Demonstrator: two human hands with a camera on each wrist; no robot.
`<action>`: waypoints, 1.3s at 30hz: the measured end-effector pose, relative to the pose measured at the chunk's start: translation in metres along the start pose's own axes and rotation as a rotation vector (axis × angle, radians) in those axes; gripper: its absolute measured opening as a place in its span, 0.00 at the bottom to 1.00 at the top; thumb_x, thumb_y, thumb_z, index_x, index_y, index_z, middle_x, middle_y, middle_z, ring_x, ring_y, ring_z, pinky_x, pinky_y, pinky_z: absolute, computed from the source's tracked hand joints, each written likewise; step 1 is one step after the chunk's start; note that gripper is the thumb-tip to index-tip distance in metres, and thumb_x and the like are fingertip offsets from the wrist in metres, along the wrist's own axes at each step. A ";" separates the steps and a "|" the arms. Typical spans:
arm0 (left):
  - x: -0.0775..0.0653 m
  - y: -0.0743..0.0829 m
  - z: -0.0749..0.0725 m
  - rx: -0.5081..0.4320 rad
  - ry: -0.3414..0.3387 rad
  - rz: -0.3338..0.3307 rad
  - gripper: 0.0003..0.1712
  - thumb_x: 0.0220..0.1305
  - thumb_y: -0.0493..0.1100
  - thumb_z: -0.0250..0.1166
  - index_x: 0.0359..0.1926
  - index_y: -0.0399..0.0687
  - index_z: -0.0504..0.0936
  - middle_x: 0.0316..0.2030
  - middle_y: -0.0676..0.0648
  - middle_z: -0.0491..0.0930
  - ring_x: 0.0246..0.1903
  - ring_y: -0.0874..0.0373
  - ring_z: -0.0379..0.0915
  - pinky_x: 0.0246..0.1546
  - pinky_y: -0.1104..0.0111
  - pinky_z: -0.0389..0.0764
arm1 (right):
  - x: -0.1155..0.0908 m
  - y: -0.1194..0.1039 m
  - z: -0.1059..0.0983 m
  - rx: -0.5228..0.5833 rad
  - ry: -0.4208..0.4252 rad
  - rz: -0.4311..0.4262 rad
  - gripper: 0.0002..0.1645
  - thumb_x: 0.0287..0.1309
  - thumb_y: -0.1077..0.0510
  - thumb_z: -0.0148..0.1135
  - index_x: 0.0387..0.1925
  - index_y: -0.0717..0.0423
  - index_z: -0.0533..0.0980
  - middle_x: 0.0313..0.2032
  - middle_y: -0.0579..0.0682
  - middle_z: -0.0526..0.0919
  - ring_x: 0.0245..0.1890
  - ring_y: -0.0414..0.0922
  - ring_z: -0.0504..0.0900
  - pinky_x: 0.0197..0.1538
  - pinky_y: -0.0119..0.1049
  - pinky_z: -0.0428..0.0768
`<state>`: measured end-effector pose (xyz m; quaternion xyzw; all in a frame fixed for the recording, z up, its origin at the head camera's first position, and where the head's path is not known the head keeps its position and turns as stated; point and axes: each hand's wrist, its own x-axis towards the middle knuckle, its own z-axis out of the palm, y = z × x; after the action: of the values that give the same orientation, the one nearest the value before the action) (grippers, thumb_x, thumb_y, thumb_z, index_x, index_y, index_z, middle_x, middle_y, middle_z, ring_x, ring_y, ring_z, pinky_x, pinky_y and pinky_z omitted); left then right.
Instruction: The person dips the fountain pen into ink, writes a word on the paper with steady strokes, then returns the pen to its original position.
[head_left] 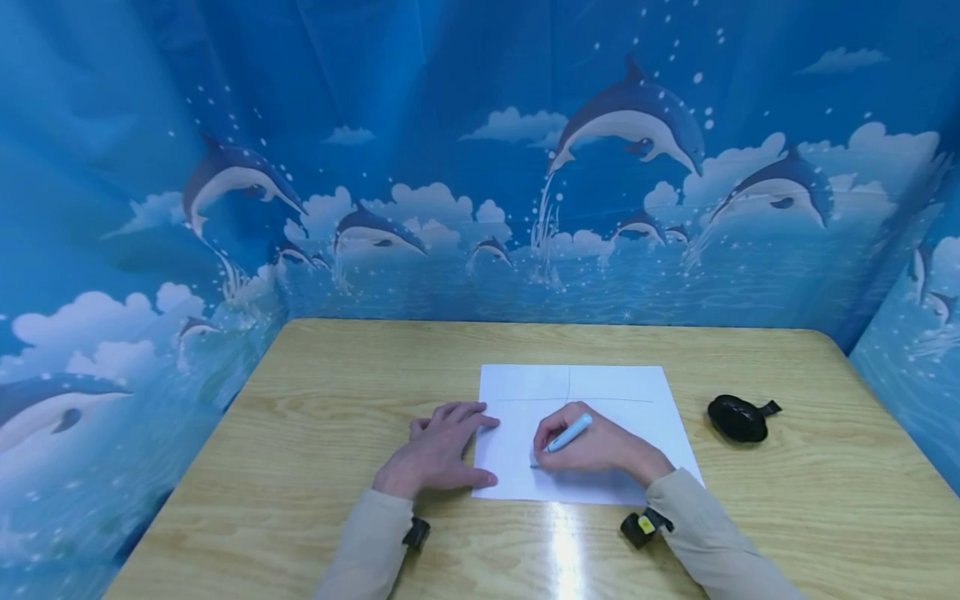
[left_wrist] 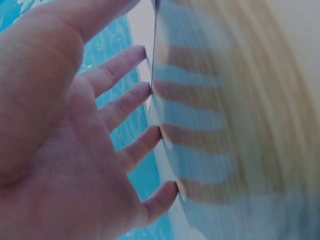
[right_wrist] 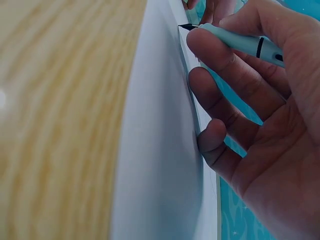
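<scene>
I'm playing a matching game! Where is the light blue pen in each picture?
Head: the light blue pen is right of and below the middle, held in the right hand.
Left wrist: the pen is not in this picture.
Right wrist: the pen is near the top, right of the middle.
Shared landmark: the wooden table shows in all three views.

Pen [head_left: 572,432]: lower barrel partly covered by the right hand [head_left: 600,450], head view; rear end out of sight, right wrist view.
Sheet of paper [head_left: 525,383]: partly covered by the right hand; cut by lower edge, right wrist view.
Vertical line [head_left: 569,383]: any run beneath the right hand hidden.
Left hand [left_wrist: 55,165]: thumb end cut by upper edge, left wrist view.
Worktop [head_left: 360,375]: near edge outside head view; grain blurred, left wrist view.
Sleeves [head_left: 371,542]: cut by lower edge, head view.
Black object [head_left: 738,418]: kind cannot be told.
</scene>
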<state>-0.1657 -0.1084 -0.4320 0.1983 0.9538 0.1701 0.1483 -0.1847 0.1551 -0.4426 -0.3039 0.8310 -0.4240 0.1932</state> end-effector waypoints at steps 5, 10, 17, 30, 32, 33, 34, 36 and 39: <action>-0.001 0.000 0.000 -0.002 0.002 0.005 0.44 0.55 0.66 0.74 0.71 0.64 0.72 0.78 0.50 0.60 0.78 0.39 0.50 0.68 0.28 0.57 | 0.000 0.000 0.001 -0.012 0.000 -0.009 0.05 0.60 0.58 0.68 0.29 0.47 0.86 0.25 0.38 0.85 0.26 0.34 0.76 0.35 0.29 0.77; 0.000 0.000 0.000 -0.008 -0.008 -0.005 0.43 0.56 0.66 0.73 0.71 0.65 0.72 0.79 0.51 0.59 0.78 0.39 0.49 0.69 0.28 0.56 | 0.000 0.000 0.002 -0.015 0.002 -0.018 0.05 0.60 0.57 0.68 0.29 0.46 0.86 0.25 0.38 0.86 0.26 0.34 0.77 0.36 0.28 0.78; 0.001 -0.001 0.001 -0.005 -0.008 -0.003 0.43 0.56 0.67 0.73 0.71 0.65 0.72 0.79 0.51 0.59 0.78 0.40 0.49 0.69 0.28 0.56 | 0.001 -0.003 0.004 -0.017 0.001 -0.030 0.05 0.60 0.58 0.68 0.29 0.46 0.86 0.25 0.37 0.86 0.26 0.33 0.77 0.36 0.28 0.78; 0.001 0.000 -0.001 0.008 -0.010 -0.005 0.44 0.56 0.68 0.73 0.72 0.65 0.71 0.79 0.50 0.59 0.78 0.39 0.50 0.69 0.28 0.56 | 0.004 -0.005 0.009 -0.035 -0.020 -0.048 0.05 0.58 0.58 0.68 0.30 0.45 0.86 0.26 0.36 0.86 0.27 0.33 0.80 0.38 0.27 0.79; 0.001 0.000 -0.001 0.010 -0.009 -0.003 0.44 0.56 0.68 0.73 0.72 0.65 0.71 0.78 0.50 0.60 0.78 0.39 0.50 0.69 0.28 0.56 | 0.004 -0.005 0.010 -0.030 -0.026 -0.052 0.05 0.58 0.58 0.68 0.30 0.46 0.86 0.26 0.36 0.86 0.27 0.33 0.80 0.38 0.28 0.79; 0.001 0.000 -0.001 0.010 -0.009 -0.003 0.44 0.56 0.68 0.73 0.72 0.65 0.71 0.78 0.50 0.60 0.78 0.39 0.50 0.69 0.28 0.56 | 0.005 -0.006 0.011 -0.031 -0.029 -0.055 0.05 0.58 0.58 0.68 0.30 0.46 0.86 0.26 0.36 0.86 0.27 0.33 0.80 0.38 0.28 0.80; 0.001 0.000 -0.001 0.010 -0.009 -0.002 0.44 0.56 0.68 0.73 0.72 0.65 0.71 0.78 0.50 0.60 0.78 0.39 0.50 0.69 0.28 0.56 | 0.005 -0.006 0.011 -0.031 -0.031 -0.060 0.05 0.58 0.59 0.68 0.30 0.45 0.86 0.26 0.36 0.86 0.27 0.33 0.80 0.38 0.28 0.80; 0.001 -0.001 -0.001 0.011 -0.012 -0.002 0.44 0.56 0.68 0.73 0.71 0.65 0.71 0.78 0.50 0.60 0.78 0.39 0.50 0.68 0.28 0.57 | 0.006 -0.007 0.013 -0.032 -0.035 -0.065 0.05 0.57 0.59 0.68 0.29 0.45 0.86 0.26 0.36 0.86 0.27 0.33 0.80 0.38 0.27 0.80; 0.001 -0.001 -0.001 0.008 -0.017 0.000 0.44 0.56 0.67 0.73 0.71 0.65 0.71 0.78 0.50 0.60 0.78 0.39 0.50 0.68 0.29 0.57 | 0.007 -0.008 0.016 -0.035 -0.039 -0.069 0.06 0.57 0.59 0.68 0.29 0.43 0.86 0.26 0.36 0.86 0.28 0.32 0.81 0.38 0.27 0.80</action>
<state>-0.1671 -0.1091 -0.4316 0.2002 0.9533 0.1646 0.1554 -0.1778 0.1378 -0.4452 -0.3440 0.8233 -0.4101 0.1891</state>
